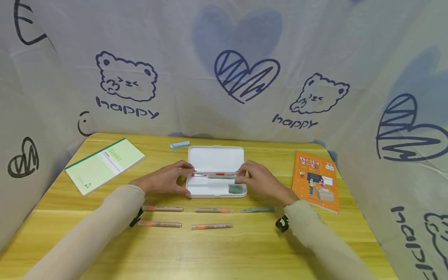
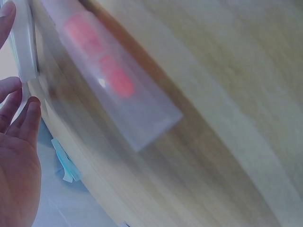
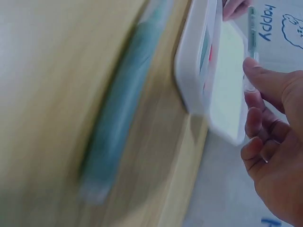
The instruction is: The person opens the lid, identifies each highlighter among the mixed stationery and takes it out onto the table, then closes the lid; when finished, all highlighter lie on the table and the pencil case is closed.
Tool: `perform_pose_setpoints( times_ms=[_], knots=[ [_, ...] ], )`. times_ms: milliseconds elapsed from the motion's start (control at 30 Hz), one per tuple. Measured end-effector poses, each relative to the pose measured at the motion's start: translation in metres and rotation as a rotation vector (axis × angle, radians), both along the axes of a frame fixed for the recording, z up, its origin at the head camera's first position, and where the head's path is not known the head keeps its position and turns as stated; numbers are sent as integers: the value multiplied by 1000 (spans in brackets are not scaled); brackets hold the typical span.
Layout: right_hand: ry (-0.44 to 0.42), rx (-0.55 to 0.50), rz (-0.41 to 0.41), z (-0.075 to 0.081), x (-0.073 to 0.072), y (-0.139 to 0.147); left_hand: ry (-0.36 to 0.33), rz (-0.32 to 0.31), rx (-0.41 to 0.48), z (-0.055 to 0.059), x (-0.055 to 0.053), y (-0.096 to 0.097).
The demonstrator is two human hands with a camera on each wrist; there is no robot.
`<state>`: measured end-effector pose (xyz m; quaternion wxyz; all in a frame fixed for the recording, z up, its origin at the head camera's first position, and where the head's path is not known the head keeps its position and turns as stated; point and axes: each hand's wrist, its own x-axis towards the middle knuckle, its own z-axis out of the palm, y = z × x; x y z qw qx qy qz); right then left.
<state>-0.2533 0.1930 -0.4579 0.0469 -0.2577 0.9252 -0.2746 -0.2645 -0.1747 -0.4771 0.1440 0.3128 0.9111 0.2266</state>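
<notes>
A white pencil case (image 1: 216,157) lies with its lid raised on the wooden table. My right hand (image 1: 260,181) pinches a green pen (image 3: 252,33) by one end between thumb and fingers, the pen lying sideways over the case. Round the case's left end, my left hand (image 1: 166,179) has its thumb at the near corner and its fingertips by the hinge. Inside, a pen with red parts (image 1: 219,174) lies along the back, and a dark green block (image 1: 236,189) sits at the front right. In the left wrist view the fingers (image 2: 31,118) are beside the case's white edge.
In front of the case lie several pens with orange-red parts (image 1: 213,210) and a green pen (image 1: 258,209). A green notebook (image 1: 105,166) is at the left, an orange book (image 1: 316,181) at the right. A light blue strip (image 1: 180,145) lies near the back edge, before a printed curtain (image 1: 182,85).
</notes>
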Motion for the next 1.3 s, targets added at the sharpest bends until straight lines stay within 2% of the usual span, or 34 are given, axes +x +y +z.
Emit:
perform_pose_setpoints(
  times_ms=[167,400,567,667,900,1167,1300],
  knots=[
    [57,-2,10,1,20,38,-13,15,1,-1,0,-1],
    [63,16,20,0,60,84,-10,13,4,-4,-1,-3],
    [27,22,46,-8,87,102,-7,11,7,-3,-1,-4],
    [-38,-14,38,-15,98,107,-9,14,5,-2,-1,-4],
    [-143,-57,37,-28,107,113,-11,10,9,1,0,-2],
    [-186,-60,44,-34,106,115,-15,7,5,-1,-1,-1],
    [-173,-52,51,-34,106,115,-11,0,2,-2,-2,-1]
  ],
)
